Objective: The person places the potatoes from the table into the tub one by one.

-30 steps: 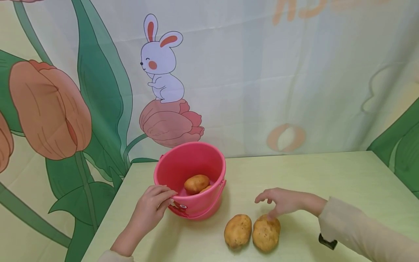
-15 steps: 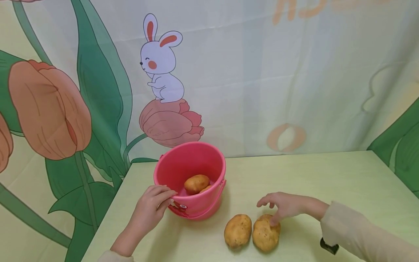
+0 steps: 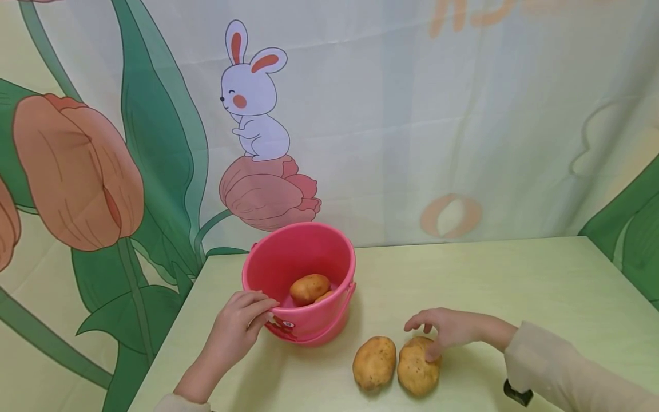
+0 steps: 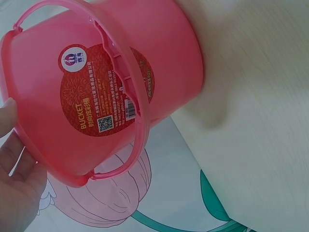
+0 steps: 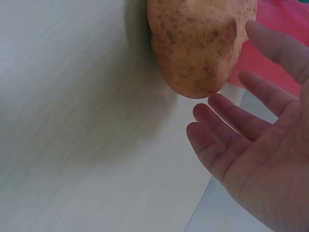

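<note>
A pink plastic bucket [image 3: 329, 257] stands on the pale green table [image 3: 489, 280] with two potatoes [image 3: 309, 288] inside. My left hand [image 3: 257, 316] grips its near rim, fingers curled over the edge; the left wrist view shows the bucket's [image 4: 164, 53] red label and my left hand [image 4: 12, 169] against the rim. Two more potatoes lie side by side in front: the left potato [image 3: 374, 363] and the right potato [image 3: 414, 372]. My right hand [image 3: 429, 337] hovers over the right potato with fingers spread, the thumb at its top. In the right wrist view the right hand [image 5: 256, 145] is open beside that potato [image 5: 193, 43].
A printed backdrop with a rabbit [image 3: 253, 94] and tulips hangs behind the table. The table's left edge [image 3: 170, 337] runs just beside my left hand. A cream sleeve [image 3: 566, 366] covers my right forearm. Bare tabletop stretches to the right and behind the potatoes.
My right hand has sunk lower and drawn slightly nearer onto the right potato. The left hand, bucket and potatoes have stayed in place.
</note>
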`<state>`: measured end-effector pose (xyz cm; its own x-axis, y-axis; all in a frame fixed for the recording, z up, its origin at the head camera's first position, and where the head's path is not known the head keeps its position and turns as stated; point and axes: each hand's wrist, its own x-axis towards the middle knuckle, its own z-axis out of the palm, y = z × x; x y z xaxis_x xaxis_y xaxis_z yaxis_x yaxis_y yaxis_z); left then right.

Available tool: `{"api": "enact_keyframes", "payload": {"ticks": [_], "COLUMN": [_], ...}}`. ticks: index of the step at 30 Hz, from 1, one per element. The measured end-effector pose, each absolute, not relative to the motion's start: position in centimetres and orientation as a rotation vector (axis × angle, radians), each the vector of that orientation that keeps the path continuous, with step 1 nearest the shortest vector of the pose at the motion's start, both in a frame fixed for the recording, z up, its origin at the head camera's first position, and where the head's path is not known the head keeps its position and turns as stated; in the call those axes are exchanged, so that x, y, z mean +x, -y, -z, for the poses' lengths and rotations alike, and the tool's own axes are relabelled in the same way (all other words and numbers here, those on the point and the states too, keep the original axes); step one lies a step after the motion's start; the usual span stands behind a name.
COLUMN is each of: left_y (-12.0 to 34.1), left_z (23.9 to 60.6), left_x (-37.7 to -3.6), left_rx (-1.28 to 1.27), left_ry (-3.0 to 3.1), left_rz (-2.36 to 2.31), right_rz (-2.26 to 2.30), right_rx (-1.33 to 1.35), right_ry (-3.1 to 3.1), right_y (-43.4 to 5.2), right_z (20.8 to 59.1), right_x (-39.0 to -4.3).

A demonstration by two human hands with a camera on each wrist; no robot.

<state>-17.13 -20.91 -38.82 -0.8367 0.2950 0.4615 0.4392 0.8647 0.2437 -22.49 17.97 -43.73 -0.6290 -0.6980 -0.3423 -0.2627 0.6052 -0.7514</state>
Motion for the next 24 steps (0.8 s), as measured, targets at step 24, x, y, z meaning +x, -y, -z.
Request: {"api": "enact_keyframes", "payload": {"ticks": [24], "left_y": [20.9], "left_z": [38.8], "left_x": [-17.1], "left_rx": [-0.539], "left_ry": [2.628], "left_rz": [0.486], "right_rz": [0.977], "right_rx": [-0.743], "right_ry": [-2.074], "right_y": [-18.3], "right_z": [45.3], "right_x": [-22.2]}}
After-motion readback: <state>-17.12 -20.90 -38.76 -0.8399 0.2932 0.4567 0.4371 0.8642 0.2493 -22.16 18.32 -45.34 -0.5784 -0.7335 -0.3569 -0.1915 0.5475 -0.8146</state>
